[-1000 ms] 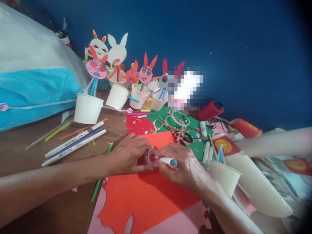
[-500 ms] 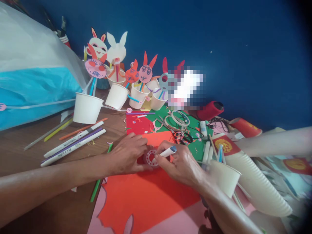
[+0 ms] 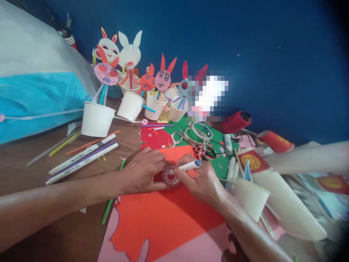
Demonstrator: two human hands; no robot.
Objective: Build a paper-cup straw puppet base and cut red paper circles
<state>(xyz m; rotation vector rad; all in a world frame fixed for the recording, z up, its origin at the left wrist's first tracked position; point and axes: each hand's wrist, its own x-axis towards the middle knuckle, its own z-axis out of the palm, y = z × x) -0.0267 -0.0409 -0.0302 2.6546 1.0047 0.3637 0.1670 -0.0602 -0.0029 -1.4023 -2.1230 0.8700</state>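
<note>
A white marker with a blue end (image 3: 188, 166) is pinched in my right hand (image 3: 200, 178), its tip end close to a small round ring (image 3: 170, 176). The ring is pale, with a circle of holes through which red shows, and lies on an orange paper sheet (image 3: 169, 218). From the left side, my left hand (image 3: 145, 169) grips the ring, thumb below and fingers above. Fingers partly cover its edge, so any drawn line there is hidden. Under the orange sheet lies pink paper (image 3: 191, 247) with a cut, outlined edge.
Paper rabbit puppets stand in white cups (image 3: 97, 118) along the back. Markers (image 3: 81, 163) and straws lie left, with a green straw (image 3: 109, 211) beside the sheet. Scissors (image 3: 185, 135) and tape rings (image 3: 202, 131) rest beyond. At right are a paper plate (image 3: 289, 203) and another person's arm (image 3: 313, 156).
The marker in my right hand has moved slightly away from me, around the ring. My left hand keeps its place on the ring.
</note>
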